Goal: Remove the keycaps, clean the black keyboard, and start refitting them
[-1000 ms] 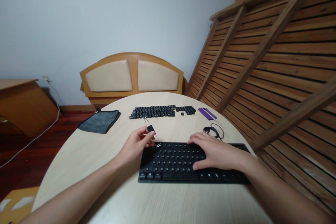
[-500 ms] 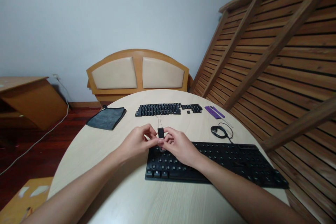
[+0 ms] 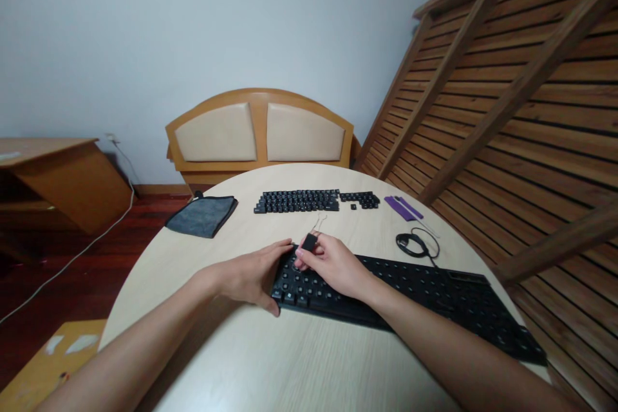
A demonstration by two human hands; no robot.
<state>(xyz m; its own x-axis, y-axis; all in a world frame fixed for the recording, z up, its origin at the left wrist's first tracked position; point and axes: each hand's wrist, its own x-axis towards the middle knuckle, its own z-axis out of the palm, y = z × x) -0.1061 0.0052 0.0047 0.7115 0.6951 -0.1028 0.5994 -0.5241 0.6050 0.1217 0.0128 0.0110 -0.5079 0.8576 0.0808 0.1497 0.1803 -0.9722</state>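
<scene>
A black keyboard lies on the round table, most of its keycaps off so the switches show. My left hand spans its left end, thumb at the front corner and fingers along the back edge, gripping it. Over the keyboard's upper left part, my right hand is closed around a keycap puller. The puller has a black plastic body, and its thin wire ends point up and away. Whether a keycap is between my right fingertips is hidden.
Removed keycaps stand in rows behind the keyboard, with one loose keycap nearby. A grey cloth lies at the left. Toward the right are a purple tool strip and a coiled cable. Wooden slats lean close on the right.
My left hand has left the puller and taken hold of the keyboard's left end. My right hand keeps the puller, now tilted and slightly further right. The keyboard has turned slightly.
</scene>
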